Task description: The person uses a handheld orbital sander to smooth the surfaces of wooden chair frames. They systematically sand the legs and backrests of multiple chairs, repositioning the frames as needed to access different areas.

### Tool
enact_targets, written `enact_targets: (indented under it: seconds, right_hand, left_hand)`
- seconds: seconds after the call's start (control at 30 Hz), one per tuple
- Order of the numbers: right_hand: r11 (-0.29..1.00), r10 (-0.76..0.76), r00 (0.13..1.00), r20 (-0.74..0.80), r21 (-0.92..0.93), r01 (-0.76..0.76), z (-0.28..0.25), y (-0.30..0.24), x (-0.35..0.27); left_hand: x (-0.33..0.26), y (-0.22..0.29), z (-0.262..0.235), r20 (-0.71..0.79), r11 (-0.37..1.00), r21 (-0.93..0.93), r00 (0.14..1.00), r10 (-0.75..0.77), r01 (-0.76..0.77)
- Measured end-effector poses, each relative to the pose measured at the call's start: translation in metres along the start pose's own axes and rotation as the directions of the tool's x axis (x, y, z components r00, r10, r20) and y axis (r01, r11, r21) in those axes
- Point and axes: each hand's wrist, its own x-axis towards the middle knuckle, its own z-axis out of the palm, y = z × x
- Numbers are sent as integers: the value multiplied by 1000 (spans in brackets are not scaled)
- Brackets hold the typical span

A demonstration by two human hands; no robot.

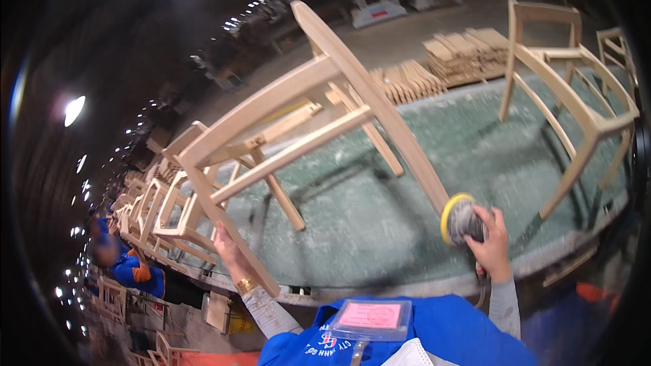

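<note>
An unfinished wooden chair frame (254,115) stands tilted over the green-topped table in front of me. My left hand (234,251) is closed around the lower part of its near left leg, with some of the fingers hidden behind the wood. In my right hand (489,244) is a round handheld sander (464,220) with a yellow pad and a dark grey body. The sander's pad is up against the lower end of the chair's right leg (407,142), or very close to it; whether they touch I cannot tell.
Another bare wooden chair frame (569,88) stands at the right of the table (339,244). Stacked wooden pieces (468,54) lie past its far edge. Several chair frames (156,210) line up at the left, where a person in blue and orange (139,274) works.
</note>
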Motion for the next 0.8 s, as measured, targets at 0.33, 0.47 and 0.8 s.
enact_targets:
  seconds: [0.33,0.47,0.8]
  right_hand:
    - [994,84,982,-168,-55,-94,-8,-16,-25]
    - [998,29,987,-158,-42,-36,5,-27,-14]
    - [997,-72,994,-87,-9,72,45,-78,84]
  left_hand:
    - [4,4,1,-38,986,159,998,-48,54]
    - [8,5,7,-36,983,174,998,-51,57]
    - [20,-3,-5,5,975,221,1000,2,-3]
